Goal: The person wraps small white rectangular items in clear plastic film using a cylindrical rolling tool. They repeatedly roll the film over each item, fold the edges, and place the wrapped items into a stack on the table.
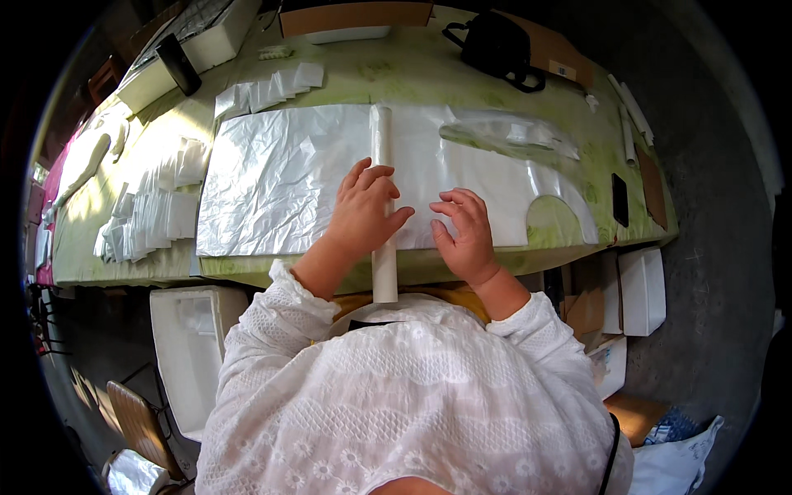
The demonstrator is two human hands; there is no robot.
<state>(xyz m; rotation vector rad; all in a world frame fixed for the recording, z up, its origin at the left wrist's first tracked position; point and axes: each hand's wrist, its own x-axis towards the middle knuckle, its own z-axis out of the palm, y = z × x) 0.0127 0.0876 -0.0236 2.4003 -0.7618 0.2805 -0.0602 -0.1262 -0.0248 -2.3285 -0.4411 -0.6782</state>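
A long white tube or roll (384, 276) lies lengthwise in front of me, its near end poking over the table edge. My left hand (363, 210) rests on or just over the tube, fingers spread and not wrapped round it. To its right, my right hand (469, 235) hovers over or lightly touches the plastic, fingers loosely bent and apart, holding nothing. Left of the tube spreads a crinkled, whitish plastic sheet (264, 186). Smoother translucent plastic (487, 177) lies on the right, with a curved cut-out at its near right. A crumpled clear plastic bag (520, 132) sits on top of it.
Small white packets (148, 219) lie in piles at the left, more packets (268, 89) farther back. A black cylinder (178, 64), black bag (495, 45) and cardboard box (355, 16) stand at the back. A phone (619, 200) lies right. Below the table is a foam box (186, 363).
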